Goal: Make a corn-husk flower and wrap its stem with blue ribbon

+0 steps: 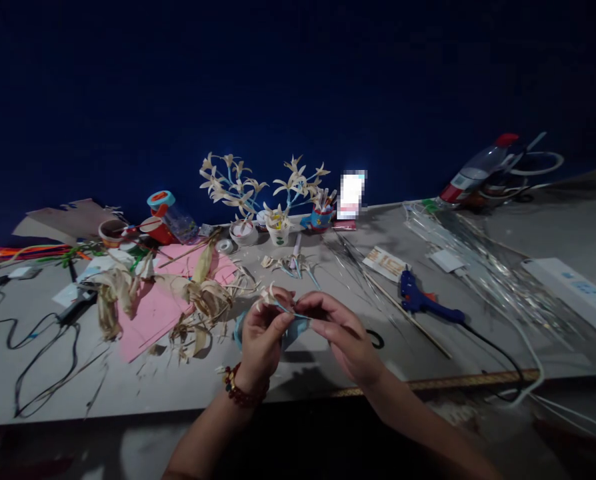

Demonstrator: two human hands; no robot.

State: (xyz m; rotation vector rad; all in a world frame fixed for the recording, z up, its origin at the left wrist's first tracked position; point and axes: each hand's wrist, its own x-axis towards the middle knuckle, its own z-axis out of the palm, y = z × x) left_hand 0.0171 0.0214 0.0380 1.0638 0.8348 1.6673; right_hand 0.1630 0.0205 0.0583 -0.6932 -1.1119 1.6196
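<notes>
A small cream-coloured artificial flower (pixel 267 295) on a thin light blue stem is held between my hands above the front of the table. My left hand (pixel 264 339) closes its thumb and fingers around the stem just below the petals. Further along, my right hand (pixel 347 335) pinches the free end of the same stem between thumb and forefinger. Light blue material (pixel 296 331), perhaps tape or paper, shows beneath the hands, partly hidden by them. Beyond my fingers, several loose flowers (pixel 298 264) with blue stems lie on the table.
Flower branches stand in white cups (pixel 278 233) at the back, beside a blue pen holder (pixel 321 219) and a lit phone (pixel 351 193). Dried husks (pixel 208 300) and pink paper (pixel 151 317) lie left. A blue glue gun (pixel 428 303), stick and clear plastic wrappers lie right.
</notes>
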